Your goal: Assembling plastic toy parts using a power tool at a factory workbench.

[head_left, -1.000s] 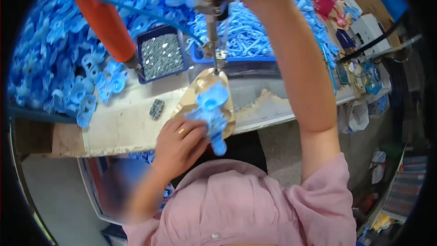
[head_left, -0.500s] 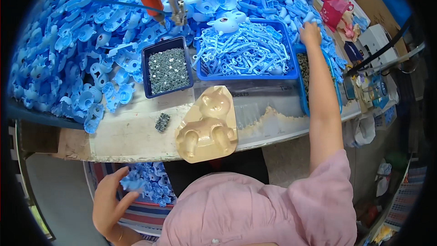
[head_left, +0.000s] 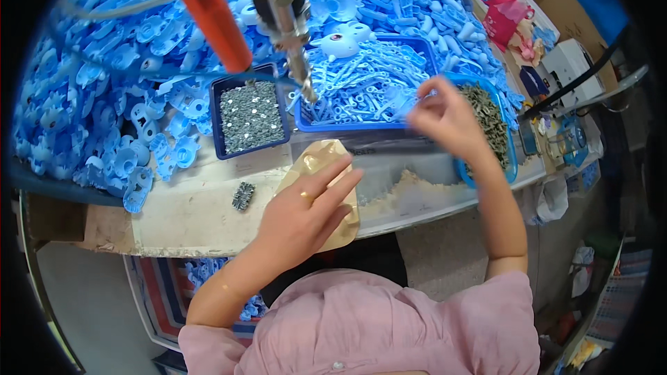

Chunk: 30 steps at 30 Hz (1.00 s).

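Note:
My left hand (head_left: 300,210), a ring on one finger, reaches over the tan plastic mould (head_left: 346,230) at the table's front edge. Its fingers are stretched out and hide much of the mould's hollows; nothing shows in them. My right hand (head_left: 448,123) is raised between the blue basket (head_left: 361,126) of light-blue rod-like parts (head_left: 375,83) and the bright-blue tray (head_left: 513,160) of small brownish metal pieces (head_left: 490,125). Its fingers are bent and smeared by motion, so what they hold, if anything, is unclear.
An orange-handled tool (head_left: 212,17) and a metal driver (head_left: 295,62) hang over the table. Left of the basket stands a dark-blue bin (head_left: 216,128) of small grey screws. A grey metal clump (head_left: 243,196) lies in front. Blue plastic shells (head_left: 76,90) are heaped behind.
My left hand has come up from beside the lower box of blue parts to the mould. My right hand has drawn back from the far-right heap. The hanging tools have swung nearer.

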Available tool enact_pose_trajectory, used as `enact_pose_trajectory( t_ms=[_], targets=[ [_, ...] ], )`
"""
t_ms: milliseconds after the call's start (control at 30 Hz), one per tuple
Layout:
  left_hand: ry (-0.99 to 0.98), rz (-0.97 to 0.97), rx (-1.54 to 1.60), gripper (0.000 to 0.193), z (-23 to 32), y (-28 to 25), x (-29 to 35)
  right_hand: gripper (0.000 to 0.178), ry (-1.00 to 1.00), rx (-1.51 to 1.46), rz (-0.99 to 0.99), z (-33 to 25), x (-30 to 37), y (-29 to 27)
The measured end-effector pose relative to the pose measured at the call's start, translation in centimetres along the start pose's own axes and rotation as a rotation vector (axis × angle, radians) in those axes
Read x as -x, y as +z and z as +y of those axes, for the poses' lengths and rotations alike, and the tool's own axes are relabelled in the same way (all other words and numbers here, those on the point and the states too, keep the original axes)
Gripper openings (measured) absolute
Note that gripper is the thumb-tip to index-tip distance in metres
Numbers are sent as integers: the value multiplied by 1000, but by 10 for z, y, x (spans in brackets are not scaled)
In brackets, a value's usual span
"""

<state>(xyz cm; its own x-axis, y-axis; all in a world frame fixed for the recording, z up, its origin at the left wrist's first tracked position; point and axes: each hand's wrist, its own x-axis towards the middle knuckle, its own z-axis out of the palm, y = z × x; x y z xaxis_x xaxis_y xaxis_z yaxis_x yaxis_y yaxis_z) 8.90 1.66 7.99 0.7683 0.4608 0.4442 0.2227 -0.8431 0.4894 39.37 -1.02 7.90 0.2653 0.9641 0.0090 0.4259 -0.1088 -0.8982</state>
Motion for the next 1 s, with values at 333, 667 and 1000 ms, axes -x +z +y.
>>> enact_pose_trajectory(
  t_ms=[333,667,1000],
  targets=[
    [116,6,-139,46,-18,41,12,28,50,152,-76,31,-33,-54],
    [22,-42,-128,55,-15,37,63,37,186,1130,435,198,-146,-191],
    [-54,-32,-192,41,-13,62,92,40,76,-193,256,77,-96,-113]
  ],
)
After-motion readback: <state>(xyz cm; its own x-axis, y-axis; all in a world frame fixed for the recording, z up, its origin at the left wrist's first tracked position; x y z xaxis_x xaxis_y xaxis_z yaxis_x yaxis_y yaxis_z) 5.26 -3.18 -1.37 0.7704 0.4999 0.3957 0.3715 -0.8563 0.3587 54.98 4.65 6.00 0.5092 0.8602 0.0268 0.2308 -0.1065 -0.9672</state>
